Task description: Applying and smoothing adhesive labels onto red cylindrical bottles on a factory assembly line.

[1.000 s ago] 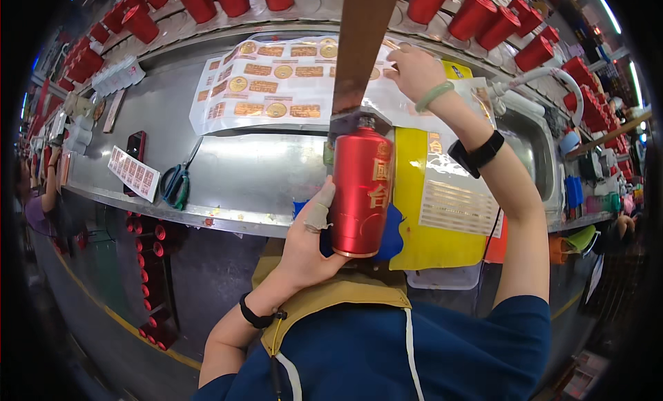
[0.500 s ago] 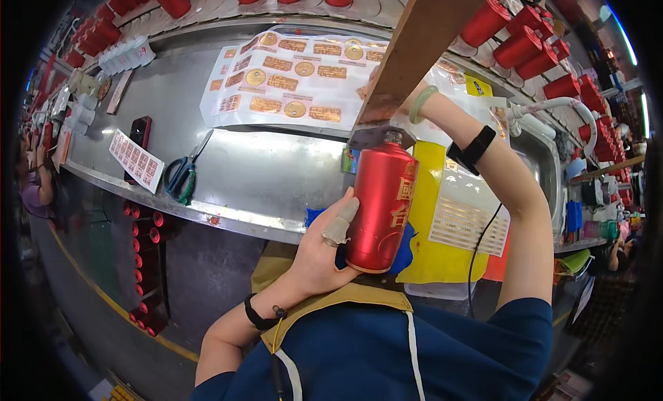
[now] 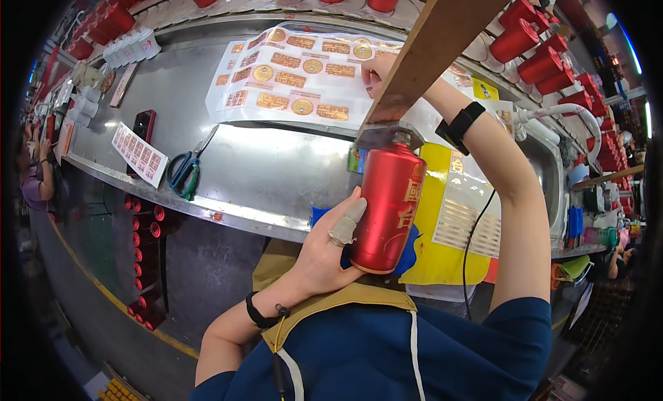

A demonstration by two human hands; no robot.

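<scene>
- We see the left hand (image 3: 324, 256) near the middle of the frame, grasping the bottle (image 3: 390, 208) low on its left side, with a pale cover (image 3: 343, 231) on the thumb.
- We find the bottle just right of the frame's centre: red, with gold characters down its front, its neck toward the top of the frame and leaning a little right.
- We see the right hand (image 3: 380, 67) at upper centre, fingers curled over the right part of the label sheet (image 3: 278, 90); the beam (image 3: 435, 49) hides part of it, so we cannot tell whether it pinches anything.
- We see a black watch (image 3: 460, 127) on the right wrist and a black band (image 3: 257, 311) on the left.
- We see the label sheet across upper centre, bearing gold rectangles and discs, on the metal table (image 3: 269, 156).
- Right of the bottle, we see a yellow sheet (image 3: 434, 263) with a clear sheet (image 3: 466, 225) of gold strips over it, crossed by a black cable (image 3: 476, 228).
- Left of centre, we see scissors (image 3: 184, 172), a sticker card (image 3: 139, 154) and a phone (image 3: 143, 125) partly under the card.
- At right, we see a sink (image 3: 550, 177); at upper right, red containers (image 3: 516, 41) in rows.
- At the far left edge, we see another person (image 3: 36, 187).
</scene>
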